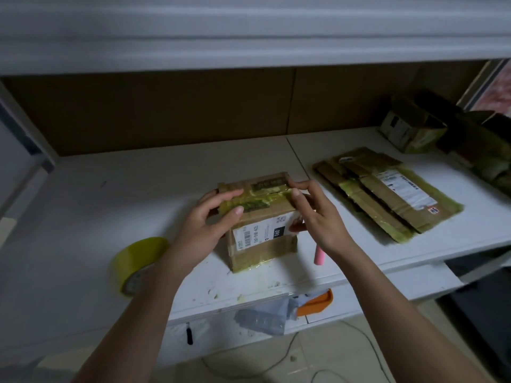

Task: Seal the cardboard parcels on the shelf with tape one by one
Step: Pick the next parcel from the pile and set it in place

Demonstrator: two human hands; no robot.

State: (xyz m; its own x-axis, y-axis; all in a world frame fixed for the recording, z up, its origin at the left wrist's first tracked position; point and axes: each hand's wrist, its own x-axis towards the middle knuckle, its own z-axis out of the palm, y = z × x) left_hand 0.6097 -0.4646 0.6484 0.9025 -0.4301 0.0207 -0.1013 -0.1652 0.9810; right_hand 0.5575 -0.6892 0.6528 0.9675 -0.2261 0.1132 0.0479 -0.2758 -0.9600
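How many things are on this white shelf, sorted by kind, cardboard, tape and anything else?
Upright brown cardboard parcels: 2, one under both hands, one with open flaps at the back right.
Flattened brown cardboard boxes: 1 pile; count inside unclear.
Yellow tape rolls: 1.
Small pink sticks: 1.
Total: 5, not counting dark, unclear items at far right.

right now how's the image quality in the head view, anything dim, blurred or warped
Head view: dim overall, darkest in the back right corner around the open boxes; the upper shelf edge is smeared with blur; the tape roll and both forearms look soft; wide-angle bending curves the shelf edges; the parcel label stays partly readable.
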